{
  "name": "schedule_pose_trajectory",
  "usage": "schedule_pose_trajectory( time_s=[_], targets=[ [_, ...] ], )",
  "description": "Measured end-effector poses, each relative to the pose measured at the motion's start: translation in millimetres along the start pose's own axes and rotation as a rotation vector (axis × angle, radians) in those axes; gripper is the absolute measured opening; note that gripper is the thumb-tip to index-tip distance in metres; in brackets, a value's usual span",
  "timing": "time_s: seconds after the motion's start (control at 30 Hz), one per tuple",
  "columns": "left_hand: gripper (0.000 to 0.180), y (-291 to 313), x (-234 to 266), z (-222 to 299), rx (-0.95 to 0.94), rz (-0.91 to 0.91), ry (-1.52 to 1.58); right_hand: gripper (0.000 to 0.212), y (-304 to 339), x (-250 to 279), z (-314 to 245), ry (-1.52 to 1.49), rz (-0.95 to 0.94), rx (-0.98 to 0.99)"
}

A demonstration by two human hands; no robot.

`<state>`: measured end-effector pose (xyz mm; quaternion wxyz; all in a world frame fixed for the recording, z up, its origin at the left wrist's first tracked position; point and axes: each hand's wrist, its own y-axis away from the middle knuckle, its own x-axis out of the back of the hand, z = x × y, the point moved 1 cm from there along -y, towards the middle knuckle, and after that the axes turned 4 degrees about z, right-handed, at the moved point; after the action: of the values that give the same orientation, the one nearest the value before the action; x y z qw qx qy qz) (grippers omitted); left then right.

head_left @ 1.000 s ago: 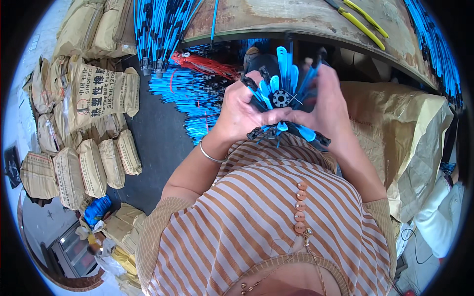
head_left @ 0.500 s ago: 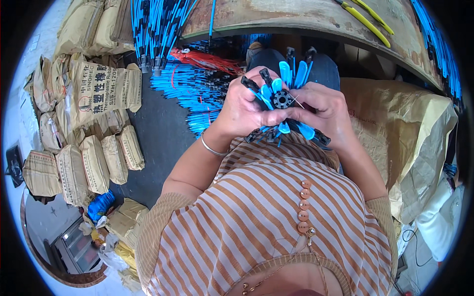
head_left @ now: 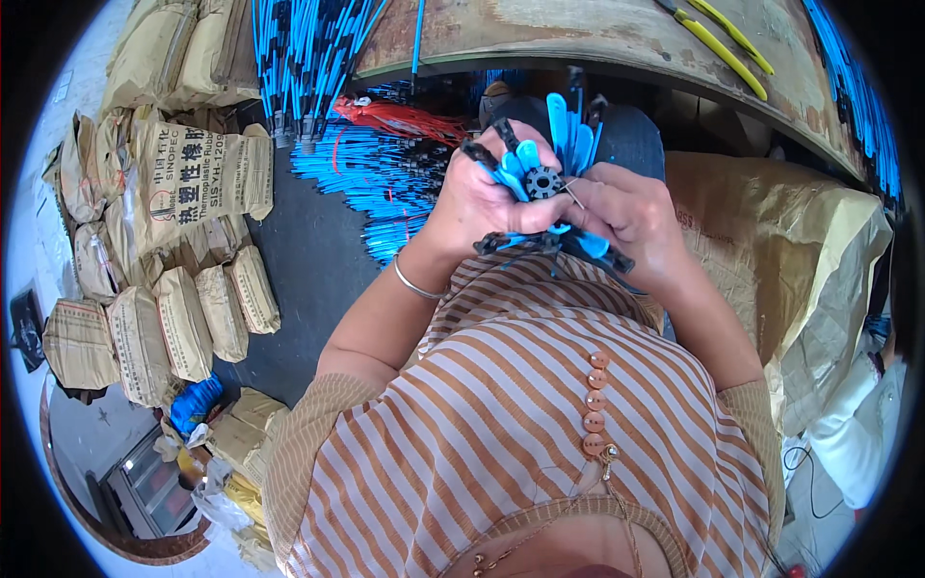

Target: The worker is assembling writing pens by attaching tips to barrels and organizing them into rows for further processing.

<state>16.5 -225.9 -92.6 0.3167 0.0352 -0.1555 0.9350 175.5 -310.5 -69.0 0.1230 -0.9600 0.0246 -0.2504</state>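
Note:
Just above my lap, my left hand (head_left: pixel 496 197) is closed around a bundle of blue ribs (head_left: pixel 581 144) with black ends, which fan out around a round black notched hub (head_left: pixel 543 182). The left thumb presses just below the hub. Close on the hub's right side, my right hand (head_left: pixel 631 217) has its fingers pinched on a thin wire (head_left: pixel 575 196) that sticks out toward the hub. Some ribs point down between my hands, and the right hand's lower fingers are partly hidden.
A worn wooden table (head_left: pixel 568 34) curves across the far side, with yellow-handled pliers (head_left: pixel 723 53) on it. Stacks of blue rods (head_left: pixel 361 188) and red strands (head_left: pixel 405 120) lie at far left. Brown paper sacks (head_left: pixel 183 318) stand left; a large paper sack (head_left: pixel 761 250) is at right.
The hub and bundle have shifted slightly left and up, tilting a little. My right hand has turned slightly and stays by the hub with the wire.

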Motion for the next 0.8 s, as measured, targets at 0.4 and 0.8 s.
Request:
schedule_pose_trajectory(
  time_s=[0.4, 0.8],
  targets=[
    [0.029, -0.1, -19.6, 13.6, 0.180, 0.098, 0.165, 0.014, 4.1, 2.0, -0.3, -0.083, 0.136, -0.037],
    [0.033, -6.8, -22.9, 20.9, 0.231, -0.051, 0.008, 0.018, 11.7, 12.5, 11.6, -0.228, 0.091, -0.119]
  ],
)
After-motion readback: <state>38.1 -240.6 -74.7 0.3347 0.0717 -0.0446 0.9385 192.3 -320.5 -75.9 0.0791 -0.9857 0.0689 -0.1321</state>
